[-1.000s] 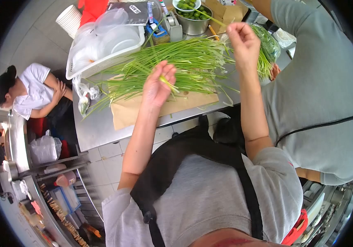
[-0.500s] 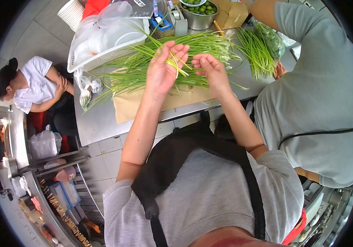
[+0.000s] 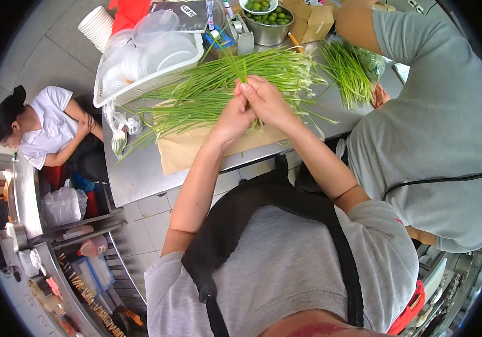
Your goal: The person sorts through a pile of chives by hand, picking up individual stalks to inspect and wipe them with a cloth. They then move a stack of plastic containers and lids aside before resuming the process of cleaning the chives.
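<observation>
In front of me, over the table, my hands meet around a small bunch of spring onions (image 3: 243,68). My left hand (image 3: 234,120) is closed, its fingers at the lower part of the bunch. My right hand (image 3: 267,102) is closed too, thumb pressed on the stalks just above. The green leaves stick up past my fingers, while the lower ends are mostly hidden. Beneath and behind my hands lies a wide pile of spring onions (image 3: 182,115), leaves to the left and whitish ends to the right. Part of it rests on brown paper (image 3: 182,151).
A white basket (image 3: 134,94) of plastic lids stands at the back left. Behind the pile are a tape dispenser (image 3: 243,39) and a metal bowl (image 3: 269,35) of small green citrus. To my right a co-worker (image 3: 420,123) sits by another bunch (image 3: 348,73). A seated person (image 3: 55,121) is at left.
My open left palm has turned and closed around the bunch. My right hand has moved left to join it, and the stalks now point upward.
</observation>
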Demonstrator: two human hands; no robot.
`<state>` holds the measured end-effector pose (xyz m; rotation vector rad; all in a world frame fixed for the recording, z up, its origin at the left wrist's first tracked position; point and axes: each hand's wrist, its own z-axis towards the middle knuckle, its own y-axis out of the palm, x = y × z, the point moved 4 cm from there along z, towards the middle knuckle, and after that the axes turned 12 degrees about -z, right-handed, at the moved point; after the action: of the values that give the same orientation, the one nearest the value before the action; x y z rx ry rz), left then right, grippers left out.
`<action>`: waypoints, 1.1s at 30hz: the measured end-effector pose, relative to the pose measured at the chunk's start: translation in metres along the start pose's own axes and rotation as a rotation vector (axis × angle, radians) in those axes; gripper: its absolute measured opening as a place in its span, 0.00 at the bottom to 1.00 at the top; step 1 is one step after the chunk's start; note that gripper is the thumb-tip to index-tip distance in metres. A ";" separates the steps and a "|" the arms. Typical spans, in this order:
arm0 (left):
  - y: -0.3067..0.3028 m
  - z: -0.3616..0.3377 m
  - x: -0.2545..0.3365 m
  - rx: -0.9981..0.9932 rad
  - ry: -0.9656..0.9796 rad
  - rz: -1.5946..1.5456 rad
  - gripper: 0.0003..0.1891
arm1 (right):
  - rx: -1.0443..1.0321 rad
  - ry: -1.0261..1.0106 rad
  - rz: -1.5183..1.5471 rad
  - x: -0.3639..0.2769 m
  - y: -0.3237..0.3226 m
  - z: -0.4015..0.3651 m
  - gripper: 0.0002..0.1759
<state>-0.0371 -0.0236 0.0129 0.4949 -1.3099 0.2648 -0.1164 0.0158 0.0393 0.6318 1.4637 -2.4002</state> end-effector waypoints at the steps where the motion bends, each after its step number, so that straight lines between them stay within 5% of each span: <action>1: -0.001 -0.006 0.004 -0.025 -0.078 -0.005 0.12 | 0.002 0.049 0.154 0.008 0.003 0.000 0.15; 3: -0.011 -0.012 0.015 -0.050 -0.149 -0.009 0.13 | 0.007 0.093 0.306 0.014 -0.002 0.000 0.15; 7: -0.047 -0.021 0.028 0.242 -0.120 -0.059 0.19 | -0.251 0.294 0.531 0.014 -0.004 -0.016 0.15; 9: -0.055 -0.021 0.041 0.260 0.022 -0.493 0.20 | -0.472 0.212 0.314 0.002 -0.004 -0.025 0.14; 14: -0.059 -0.037 0.034 0.017 0.139 -0.782 0.22 | -0.298 0.072 0.269 0.006 0.005 -0.039 0.15; 17: -0.048 -0.040 0.043 0.147 0.117 -0.654 0.27 | -0.343 0.115 0.273 -0.001 -0.008 -0.040 0.15; 20: -0.049 -0.042 0.025 0.243 0.088 -0.857 0.29 | -0.391 0.173 0.355 0.002 -0.002 -0.042 0.14; 23: -0.041 -0.042 0.013 0.187 0.024 -0.933 0.23 | -0.432 0.122 0.333 0.003 0.002 -0.047 0.13; 25: -0.049 -0.036 -0.007 -0.111 0.063 -0.983 0.17 | -0.457 0.058 0.260 0.006 0.002 -0.050 0.13; 26: -0.036 -0.040 0.008 0.168 -0.060 -0.693 0.16 | -0.394 0.042 0.156 0.011 0.001 -0.049 0.12; 27: -0.035 -0.040 0.008 0.171 -0.058 -0.692 0.16 | -0.329 0.028 0.052 0.016 -0.003 -0.049 0.12; 29: -0.044 -0.045 0.026 0.482 0.373 0.436 0.18 | -0.239 0.130 -0.120 0.035 -0.021 -0.044 0.11; 33: -0.120 -0.055 0.029 0.716 0.241 0.271 0.18 | 0.126 0.311 -0.548 0.107 -0.085 -0.031 0.11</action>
<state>0.0721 -0.1035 0.0074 0.8545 -1.0182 1.0080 -0.2392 0.0829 0.0402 0.7355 1.8129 -2.9306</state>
